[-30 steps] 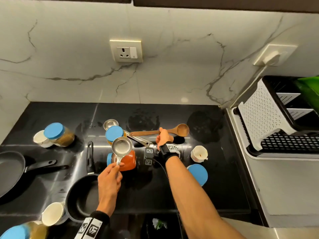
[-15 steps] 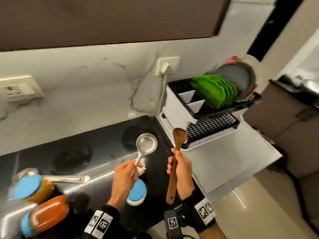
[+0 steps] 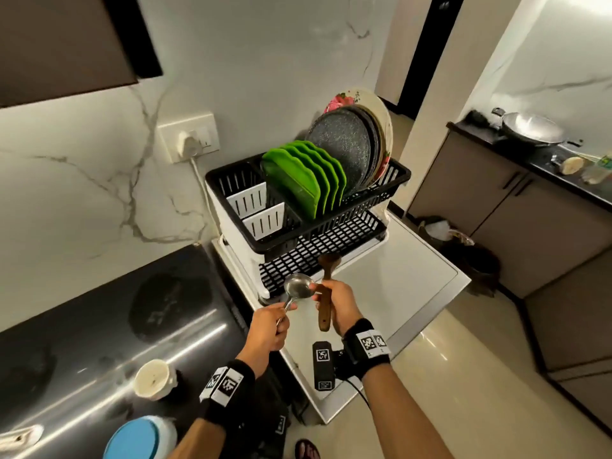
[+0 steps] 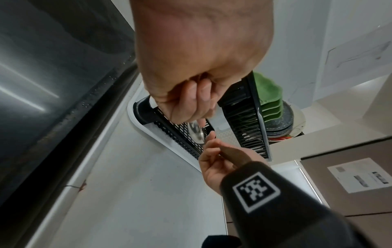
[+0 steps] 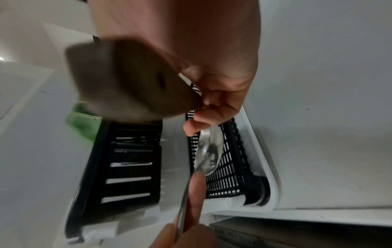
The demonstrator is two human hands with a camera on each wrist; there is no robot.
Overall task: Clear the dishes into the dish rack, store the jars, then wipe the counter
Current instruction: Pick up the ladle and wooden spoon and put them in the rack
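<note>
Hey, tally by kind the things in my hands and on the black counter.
Ladle, in left hand: 1
Wooden spoon, in right hand: 1
Cup: 1
Blue-lidded jar: 1
White item cut off at the edge, kind unclear: 1
Total: 5

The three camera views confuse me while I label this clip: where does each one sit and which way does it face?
Head: worn high, looking down at the black two-tier dish rack; both forearms show.
Left wrist: looks along the left hand gripping the steel ladle; the right hand shows too.
Right wrist: looks along the right hand holding the brown wooden spoon.
All three share the rack and ladle.
</note>
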